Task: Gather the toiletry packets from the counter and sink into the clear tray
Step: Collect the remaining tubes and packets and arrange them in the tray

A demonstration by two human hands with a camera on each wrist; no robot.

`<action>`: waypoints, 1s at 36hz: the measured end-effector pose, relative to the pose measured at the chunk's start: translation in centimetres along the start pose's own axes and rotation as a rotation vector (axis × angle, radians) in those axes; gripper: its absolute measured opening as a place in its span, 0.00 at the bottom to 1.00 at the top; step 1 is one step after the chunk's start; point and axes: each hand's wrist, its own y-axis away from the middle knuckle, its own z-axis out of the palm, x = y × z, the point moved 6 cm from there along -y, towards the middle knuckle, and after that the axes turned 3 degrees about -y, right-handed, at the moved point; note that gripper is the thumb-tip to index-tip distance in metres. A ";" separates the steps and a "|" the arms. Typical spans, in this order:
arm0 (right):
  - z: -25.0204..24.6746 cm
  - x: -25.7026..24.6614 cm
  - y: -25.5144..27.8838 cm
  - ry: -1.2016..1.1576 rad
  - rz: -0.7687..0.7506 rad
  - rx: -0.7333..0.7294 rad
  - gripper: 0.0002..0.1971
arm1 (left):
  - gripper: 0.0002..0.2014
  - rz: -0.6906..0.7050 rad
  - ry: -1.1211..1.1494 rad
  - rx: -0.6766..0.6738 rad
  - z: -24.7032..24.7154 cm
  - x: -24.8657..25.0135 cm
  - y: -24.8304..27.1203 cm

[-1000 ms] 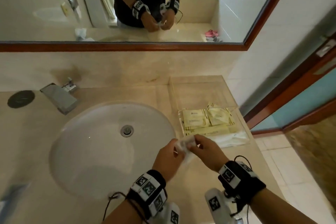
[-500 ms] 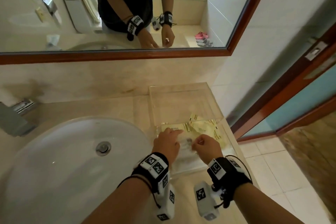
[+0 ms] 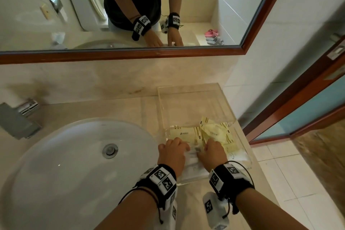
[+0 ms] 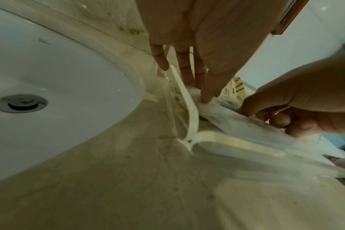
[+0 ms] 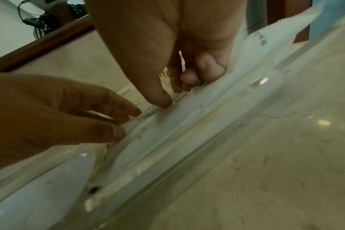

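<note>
The clear tray (image 3: 188, 87) stands on the counter right of the sink (image 3: 74, 155). Yellow packets (image 3: 214, 132) lie in its middle. Both hands are inside its near end on a white packet (image 3: 194, 163). My left hand (image 3: 179, 144) lies with straight fingers, and their tips press the white packet (image 4: 226, 115) down beside the tray's rim (image 4: 191, 112). My right hand (image 3: 207, 145) has curled fingers; its thumb (image 5: 163, 101) sits on the white packet (image 5: 187, 121), whose edge is pinched against the fingers. Another white packet lies under it.
The sink basin holds only its drain (image 3: 110, 149). A steel faucet (image 3: 16, 119) juts out at the far left. A wood-framed mirror (image 3: 130, 54) hangs above the backsplash. The counter ends just right of the tray, with a doorway (image 3: 298, 117) and tiled floor beyond.
Both hands carried the white packet from over the counter in front of the sink to the right and lowered it into the tray's near end. The left fingers straightened onto it.
</note>
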 end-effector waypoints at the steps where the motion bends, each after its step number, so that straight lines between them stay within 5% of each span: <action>1: -0.3 -0.1 0.3 0.001 -0.006 0.013 0.21 | 0.18 0.005 0.003 -0.004 -0.1 0.0 0.1; 8: -2.5 -2.8 3.1 -0.053 -0.165 0.080 0.08 | 0.18 -0.019 0.192 0.060 -3.1 -1.4 2.6; 13: -0.3 -9.7 7.0 -0.112 -0.335 -0.047 0.05 | 0.16 -0.124 0.398 0.157 -5.9 -7.2 7.6; 24: 16.2 -28.9 19.2 0.033 -0.812 -0.439 0.05 | 0.11 -0.613 0.504 0.503 -9.9 -28.4 26.2; 31: 27.1 -35.3 25.5 0.171 -0.934 -0.617 0.03 | 0.14 -0.927 0.536 0.460 -9.4 -37.1 36.4; 33: 29.5 -36.4 26.5 0.246 -0.959 -0.638 0.12 | 0.10 -1.018 0.558 0.455 -9.1 -38.5 38.5; 36: 32.4 -37.7 27.7 0.321 -0.938 -0.666 0.22 | 0.23 -1.123 0.497 0.352 -7.4 -40.2 40.7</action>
